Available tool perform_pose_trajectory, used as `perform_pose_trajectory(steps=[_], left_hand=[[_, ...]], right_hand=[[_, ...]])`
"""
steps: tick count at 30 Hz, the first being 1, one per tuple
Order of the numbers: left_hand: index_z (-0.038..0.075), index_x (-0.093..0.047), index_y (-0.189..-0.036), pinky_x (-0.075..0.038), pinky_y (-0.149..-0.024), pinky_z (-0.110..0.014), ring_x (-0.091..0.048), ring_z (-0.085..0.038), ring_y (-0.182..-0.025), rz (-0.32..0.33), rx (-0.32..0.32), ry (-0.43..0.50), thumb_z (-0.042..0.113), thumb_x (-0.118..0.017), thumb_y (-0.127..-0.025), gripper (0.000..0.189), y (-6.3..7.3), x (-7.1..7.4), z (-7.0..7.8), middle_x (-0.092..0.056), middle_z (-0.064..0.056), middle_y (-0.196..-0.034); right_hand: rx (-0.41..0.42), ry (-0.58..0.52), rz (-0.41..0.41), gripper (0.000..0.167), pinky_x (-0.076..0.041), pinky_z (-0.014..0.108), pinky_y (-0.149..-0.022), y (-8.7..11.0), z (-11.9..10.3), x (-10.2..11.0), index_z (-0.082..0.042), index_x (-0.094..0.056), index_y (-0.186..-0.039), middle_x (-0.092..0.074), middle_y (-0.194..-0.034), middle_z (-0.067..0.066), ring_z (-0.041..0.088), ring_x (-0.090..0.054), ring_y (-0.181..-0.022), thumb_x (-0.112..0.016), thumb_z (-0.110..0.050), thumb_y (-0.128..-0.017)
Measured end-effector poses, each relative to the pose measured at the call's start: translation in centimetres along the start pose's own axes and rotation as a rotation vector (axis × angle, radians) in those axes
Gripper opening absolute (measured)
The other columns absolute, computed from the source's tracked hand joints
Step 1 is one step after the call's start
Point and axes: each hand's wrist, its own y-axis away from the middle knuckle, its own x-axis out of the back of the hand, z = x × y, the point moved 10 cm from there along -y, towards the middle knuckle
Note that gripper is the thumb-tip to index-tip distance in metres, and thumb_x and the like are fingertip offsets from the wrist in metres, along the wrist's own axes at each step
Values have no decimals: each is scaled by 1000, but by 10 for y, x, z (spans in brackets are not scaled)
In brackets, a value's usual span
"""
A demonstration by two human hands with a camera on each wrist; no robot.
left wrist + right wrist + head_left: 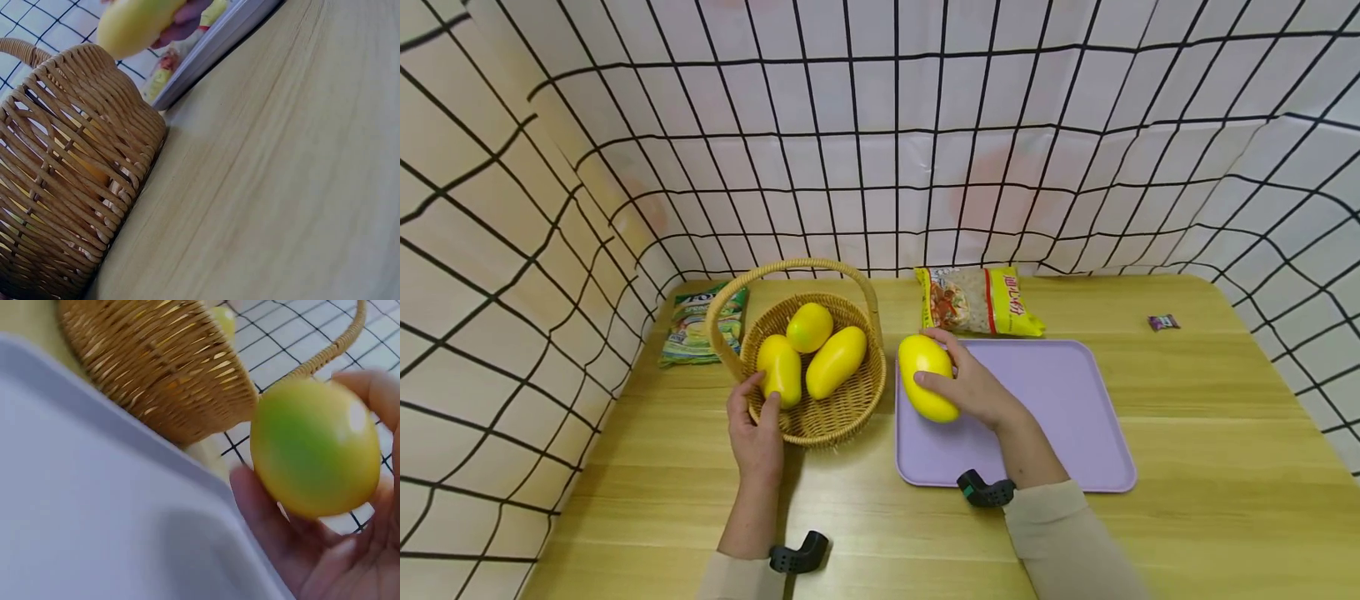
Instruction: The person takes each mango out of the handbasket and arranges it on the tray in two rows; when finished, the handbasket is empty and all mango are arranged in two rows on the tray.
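Observation:
In the head view, a yellow mango (927, 377) is held by my right hand (973, 387) above the left part of the lilac tray (1075, 417). The right wrist view shows this mango's greenish end (312, 447) between thumb and fingers. My left hand (756, 437) reaches over the front left rim of the wicker basket (827, 432), thumb and fingertips at the lower end of another mango (780, 371). Some left fingers are hidden. Also in the basket lie a long mango (837, 362) and a rounder yellow fruit (810, 327). The left wrist view does not show the left hand.
The basket's tall handle (790, 263) arches over its back. A green snack bag (700, 327) lies behind the basket's left side. Behind the tray is a yellow food packet (977, 302), and a small purple wrapped sweet (1163, 322) lies far right. Grid-patterned cloth encloses the wooden table.

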Motion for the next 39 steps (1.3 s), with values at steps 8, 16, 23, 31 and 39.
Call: perform_pose_trajectory(steps=[8,16,23,31,39], left_hand=[[4,-61,-131,-32,-109,-27,-43,-25,-139,0,4,2,7,-58,-95,36,1,0,1,-49,-12,-143],[2,-61,-130,-29,-111,-29,-42,-25,-139,13,-9,13,4,-59,-94,36,1,1,2,-48,-13,-142],[2,-61,-130,-30,-111,-27,-42,-24,-138,17,-19,9,3,-58,-94,36,1,2,4,-48,-14,-142],[3,-61,-131,-29,-111,-28,-41,-24,-139,9,-4,-2,4,-58,-95,36,1,1,1,-47,-13,-143],[4,-61,-131,-29,-113,-30,-41,-24,-140,-1,3,-4,4,-58,-95,36,2,-1,1,-47,-12,-144]], right_hand=[[-60,-96,219,81,-45,54,-102,-17,3,14,-36,-33,-158,-43,-154,12,37,-48,-131,-74,-44,-89],[-80,-12,235,80,-49,50,-99,-19,8,1,-34,-33,-158,-57,-140,14,33,-60,-123,-73,-46,-89],[-71,34,284,73,-51,40,-87,-19,8,6,-33,-40,-154,-60,-130,11,28,-60,-111,-71,-50,-91],[-76,83,313,71,-50,39,-84,-18,11,6,-31,-42,-153,-62,-122,10,27,-61,-105,-72,-48,-90],[-97,119,347,71,-52,44,-88,-17,15,5,-28,-43,-153,-65,-121,11,27,-64,-107,-69,-52,-91]])
